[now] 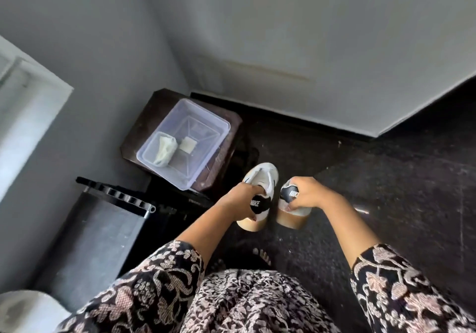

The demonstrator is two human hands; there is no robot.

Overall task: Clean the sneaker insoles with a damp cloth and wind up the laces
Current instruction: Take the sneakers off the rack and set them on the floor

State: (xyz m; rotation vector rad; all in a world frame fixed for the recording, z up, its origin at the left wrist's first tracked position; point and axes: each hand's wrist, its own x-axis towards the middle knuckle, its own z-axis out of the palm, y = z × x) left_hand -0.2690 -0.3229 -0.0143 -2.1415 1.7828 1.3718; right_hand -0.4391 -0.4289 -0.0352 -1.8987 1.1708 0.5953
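Note:
Two white sneakers with black heel tabs and gum soles are held above the dark floor, heels toward me. My left hand (243, 198) grips the left sneaker (260, 191) at its heel collar, fingers inside the opening. My right hand (307, 193) grips the right sneaker (289, 204) around its heel. A clear plastic tub (203, 124) on a dark wooden stool (159, 106) holds a pale crumpled cloth (164, 149) and a small cream square. Insoles and laces are hidden from view.
A dark bin (100, 232) with a ridged black rim stands to the left of my arms against the grey wall. A white round object (25, 312) sits at the bottom left. Dark speckled floor (386, 178) stretches to the right. My feet show below.

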